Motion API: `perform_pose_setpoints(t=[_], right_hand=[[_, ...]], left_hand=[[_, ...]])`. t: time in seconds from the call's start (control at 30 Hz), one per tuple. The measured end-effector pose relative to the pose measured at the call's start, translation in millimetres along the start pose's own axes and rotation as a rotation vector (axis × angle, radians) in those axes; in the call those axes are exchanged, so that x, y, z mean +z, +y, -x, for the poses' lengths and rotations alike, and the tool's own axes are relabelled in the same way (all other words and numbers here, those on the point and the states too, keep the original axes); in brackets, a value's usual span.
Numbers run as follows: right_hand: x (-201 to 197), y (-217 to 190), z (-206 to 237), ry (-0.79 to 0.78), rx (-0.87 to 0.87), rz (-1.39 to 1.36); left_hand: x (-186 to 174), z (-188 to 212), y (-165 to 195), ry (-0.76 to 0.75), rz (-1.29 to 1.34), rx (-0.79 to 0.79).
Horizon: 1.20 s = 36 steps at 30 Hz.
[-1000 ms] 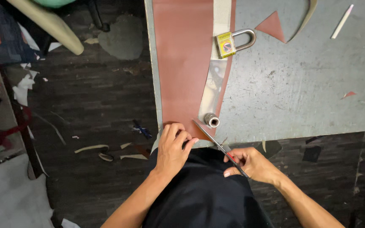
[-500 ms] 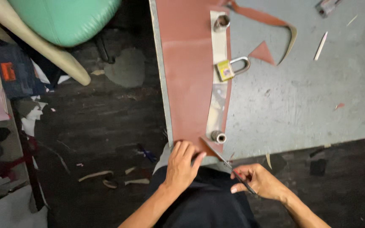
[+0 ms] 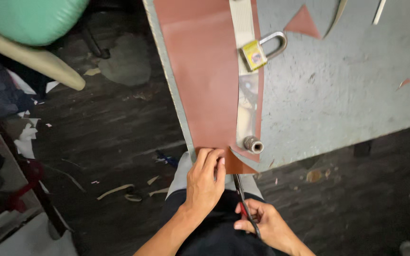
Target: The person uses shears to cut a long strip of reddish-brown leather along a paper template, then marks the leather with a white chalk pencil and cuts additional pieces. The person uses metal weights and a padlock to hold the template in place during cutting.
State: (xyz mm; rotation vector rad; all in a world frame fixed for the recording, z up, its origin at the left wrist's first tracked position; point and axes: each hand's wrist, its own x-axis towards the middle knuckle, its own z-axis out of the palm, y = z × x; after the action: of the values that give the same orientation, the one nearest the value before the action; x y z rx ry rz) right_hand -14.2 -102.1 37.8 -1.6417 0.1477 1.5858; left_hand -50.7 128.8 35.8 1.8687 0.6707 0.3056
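A long reddish-brown sheet (image 3: 200,76) lies along the left edge of a grey table (image 3: 347,95), its near end hanging over the front edge. My left hand (image 3: 206,182) presses flat on that overhanging end. My right hand (image 3: 262,223) grips scissors (image 3: 242,196), whose blades point up at the sheet's bottom edge beside my left fingers. A pale strip template (image 3: 244,71) rests on the sheet, weighed down by a yellow padlock (image 3: 258,52) and a small metal cylinder (image 3: 253,144).
A triangular brown offcut (image 3: 303,22) and thin pale strips lie on the far part of the table. The dark floor on the left carries scraps, and a green cushioned chair (image 3: 29,23) stands at the upper left.
The view has swung left and closer. The scissors have turned from slanting across the sheet's corner to pointing nearly straight up at its bottom edge. My left hand stays on the sheet.
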Motion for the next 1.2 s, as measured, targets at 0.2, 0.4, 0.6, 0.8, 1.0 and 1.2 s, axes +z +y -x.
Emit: perform_pose_setpoints(t=[0.2, 0.4, 0.6, 0.8, 1.0, 1.2], right_hand=[[50.4, 13.3, -6.3, 0.084, -0.009, -0.227], [78.3, 9.2, -10.4, 0.171, -0.056, -0.290], [83.4, 6.8, -10.4, 0.228, -0.090, -0.260], [82.5, 5.0, -10.3, 0.239, -0.126, -0.276], [72.9, -1.0, -17.0, 0.257, -0.144, -0.226], [68.8, -0.3, -18.3, 0.295, -0.192, -0.142]], left_hand=[[-8.4, -3.4, -2.2, -0.085, -0.003, -0.013], [-9.1, -5.3, -3.5, -0.117, 0.014, -0.041], [-8.2, -3.6, -5.8, -0.117, 0.003, -0.033], [-4.0, -2.1, -9.0, -0.102, -0.013, 0.016], [-3.0, -1.4, -9.4, -0.095, 0.030, -0.019], [-4.6, -1.3, -10.4, -0.090, 0.030, -0.018]])
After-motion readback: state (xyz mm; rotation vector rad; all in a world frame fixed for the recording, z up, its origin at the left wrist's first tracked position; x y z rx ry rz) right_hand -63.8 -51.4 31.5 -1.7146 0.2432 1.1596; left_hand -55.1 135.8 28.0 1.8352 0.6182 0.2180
